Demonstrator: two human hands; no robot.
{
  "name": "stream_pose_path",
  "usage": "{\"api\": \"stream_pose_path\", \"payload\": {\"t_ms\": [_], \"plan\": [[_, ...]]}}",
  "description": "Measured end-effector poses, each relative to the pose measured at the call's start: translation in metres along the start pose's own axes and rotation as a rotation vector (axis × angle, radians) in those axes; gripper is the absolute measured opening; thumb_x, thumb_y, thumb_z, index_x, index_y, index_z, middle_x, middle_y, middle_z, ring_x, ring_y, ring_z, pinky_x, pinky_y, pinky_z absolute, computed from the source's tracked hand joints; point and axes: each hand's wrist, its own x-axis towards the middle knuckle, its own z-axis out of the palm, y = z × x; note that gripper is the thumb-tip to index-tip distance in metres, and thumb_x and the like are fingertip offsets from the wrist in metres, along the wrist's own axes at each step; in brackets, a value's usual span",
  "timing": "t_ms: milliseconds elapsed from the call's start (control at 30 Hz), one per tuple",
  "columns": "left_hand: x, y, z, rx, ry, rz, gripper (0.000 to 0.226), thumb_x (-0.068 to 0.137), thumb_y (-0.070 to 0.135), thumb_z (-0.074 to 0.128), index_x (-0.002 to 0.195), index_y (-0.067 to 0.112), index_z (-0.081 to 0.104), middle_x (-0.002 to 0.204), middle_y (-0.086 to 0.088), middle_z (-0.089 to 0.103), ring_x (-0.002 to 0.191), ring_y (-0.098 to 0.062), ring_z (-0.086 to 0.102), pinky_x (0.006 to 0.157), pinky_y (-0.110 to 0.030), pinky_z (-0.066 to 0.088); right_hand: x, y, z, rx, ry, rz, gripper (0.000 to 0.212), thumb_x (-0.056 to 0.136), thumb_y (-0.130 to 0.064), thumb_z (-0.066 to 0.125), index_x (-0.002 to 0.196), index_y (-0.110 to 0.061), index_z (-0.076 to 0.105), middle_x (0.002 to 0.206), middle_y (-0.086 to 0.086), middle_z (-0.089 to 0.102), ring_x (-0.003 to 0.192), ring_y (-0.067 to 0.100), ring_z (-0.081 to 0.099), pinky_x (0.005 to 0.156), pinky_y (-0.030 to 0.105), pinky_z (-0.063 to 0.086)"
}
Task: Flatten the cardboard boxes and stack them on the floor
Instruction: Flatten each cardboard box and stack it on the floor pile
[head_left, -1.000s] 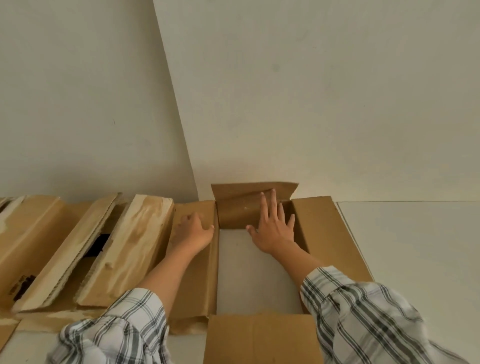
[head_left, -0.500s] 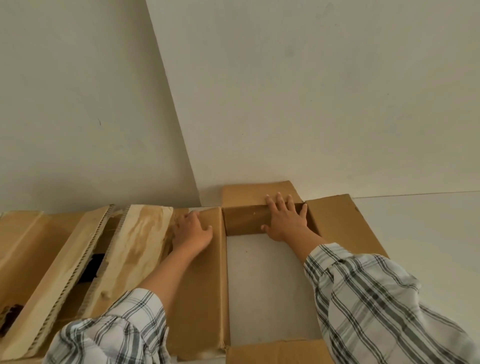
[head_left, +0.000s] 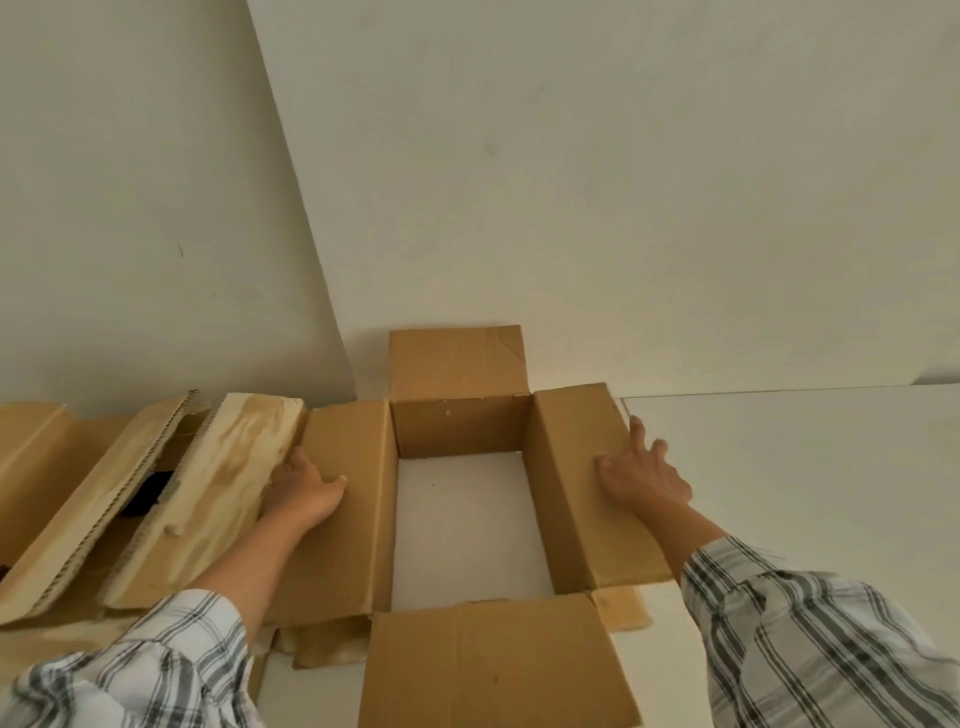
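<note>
1. Left hand (head_left: 304, 493) rests on the left flap (head_left: 348, 545) of the cardboard box (head_left: 457, 426), thumb out. Its fingers are hidden at the flap's outer edge, so the grip cannot be told.
2. Right hand (head_left: 641, 480) lies on the outer edge of the right flap (head_left: 576, 467), fingers spread.
3. Box location: on the floor (head_left: 805, 493), bottom open, far flap against the wall (head_left: 623, 208), directly between the two hands.
4. Long axis runs away from the person. Both hands are about equally near, so collapsing the side walls sideways likely needs both.
</note>
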Motion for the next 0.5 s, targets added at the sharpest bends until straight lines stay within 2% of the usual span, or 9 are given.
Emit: {"api": "stream_pose_path", "payload": {"t_ms": [67, 100, 167, 200, 233, 300, 367, 500], "plan": [[-0.015, -0.001, -0.007, -0.097, 0.107, -0.067, 0.069, 0.092, 0.028, 0.06, 0.149, 0.01, 0.024, 0.138, -0.021, 0.045, 0.121, -0.042, 0.048, 0.09, -0.044, 0.046, -0.007, 0.019, -0.008, 0.054, -0.041, -0.042, 0.075, 0.092, -0.056, 0.039, 0.15, -0.039, -0.006, 0.137, 0.012, 0.051, 0.106, 0.036, 0.062, 0.094, 0.053, 0.049], [-0.021, -0.001, -0.011, -0.174, 0.148, -0.084, 0.055, 0.091, 0.02, 0.059, 0.14, 0.007, 0.036, 0.126, -0.022, 0.053, 0.109, -0.041, 0.055, 0.078, -0.041, 0.046, -0.012, 0.026, -0.012, 0.094, -0.045, -0.094, 0.075, 0.09, -0.053, 0.042, 0.148, -0.042, -0.004, 0.125, 0.008, 0.059, 0.095, 0.032, 0.065, 0.088, 0.051, 0.052], [-0.035, -0.001, -0.02, -0.304, 0.208, -0.061, 0.018, 0.085, 0.008, 0.055, 0.102, 0.004, 0.059, 0.098, -0.022, 0.062, 0.079, -0.035, 0.057, 0.063, -0.033, 0.04, -0.024, 0.032, -0.02, 0.175, -0.038, -0.224, 0.069, 0.091, -0.043, 0.048, 0.146, -0.044, 0.005, 0.113, 0.001, 0.059, 0.083, 0.025, 0.065, 0.078, 0.044, 0.056], [-0.043, 0.001, -0.023, -0.336, 0.226, -0.03, 0.007, 0.083, 0.005, 0.053, 0.083, 0.008, 0.06, 0.087, -0.022, 0.062, 0.069, -0.031, 0.052, 0.061, -0.031, 0.037, -0.029, 0.032, -0.024, 0.194, -0.025, -0.288, 0.064, 0.093, -0.038, 0.05, 0.145, -0.042, 0.013, 0.112, -0.001, 0.057, 0.082, 0.023, 0.064, 0.075, 0.041, 0.056], [-0.054, 0.006, -0.025, -0.356, 0.245, 0.004, 0.011, 0.081, 0.005, 0.052, 0.074, 0.011, 0.058, 0.08, -0.021, 0.061, 0.064, -0.029, 0.049, 0.061, -0.031, 0.035, -0.033, 0.031, -0.029, 0.211, -0.004, -0.342, 0.057, 0.095, -0.034, 0.051, 0.144, -0.038, 0.023, 0.113, -0.002, 0.056, 0.084, 0.023, 0.063, 0.074, 0.04, 0.056], [-0.078, 0.023, -0.028, -0.346, 0.282, 0.068, 0.013, 0.083, 0.007, 0.051, 0.076, 0.016, 0.056, 0.076, -0.016, 0.058, 0.063, -0.027, 0.046, 0.061, -0.031, 0.034, -0.04, 0.024, -0.037, 0.249, 0.048, -0.408, 0.04, 0.094, -0.026, 0.052, 0.134, -0.029, 0.046, 0.116, 0.001, 0.061, 0.091, 0.022, 0.062, 0.081, 0.039, 0.056], [-0.101, 0.042, -0.03, -0.329, 0.323, 0.114, 0.013, 0.086, 0.009, 0.05, 0.081, 0.016, 0.059, 0.079, -0.013, 0.06, 0.067, -0.029, 0.05, 0.061, -0.031, 0.036, -0.043, 0.013, -0.044, 0.226, 0.119, -0.452, 0.029, 0.095, -0.021, 0.051, 0.122, -0.022, 0.06, 0.117, 0.002, 0.065, 0.092, 0.02, 0.061, 0.083, 0.034, 0.054], [-0.15, 0.077, -0.028, -0.308, 0.355, 0.222, 0.014, 0.09, 0.012, 0.051, 0.093, 0.015, 0.064, 0.091, -0.008, 0.064, 0.084, -0.032, 0.059, 0.066, -0.031, 0.039, -0.046, -0.004, -0.056, 0.132, 0.197, -0.495, 0.026, 0.098, -0.017, 0.05, 0.123, -0.016, 0.058, 0.113, 0.004, 0.063, 0.088, 0.02, 0.059, 0.073, 0.028, 0.047]]}}
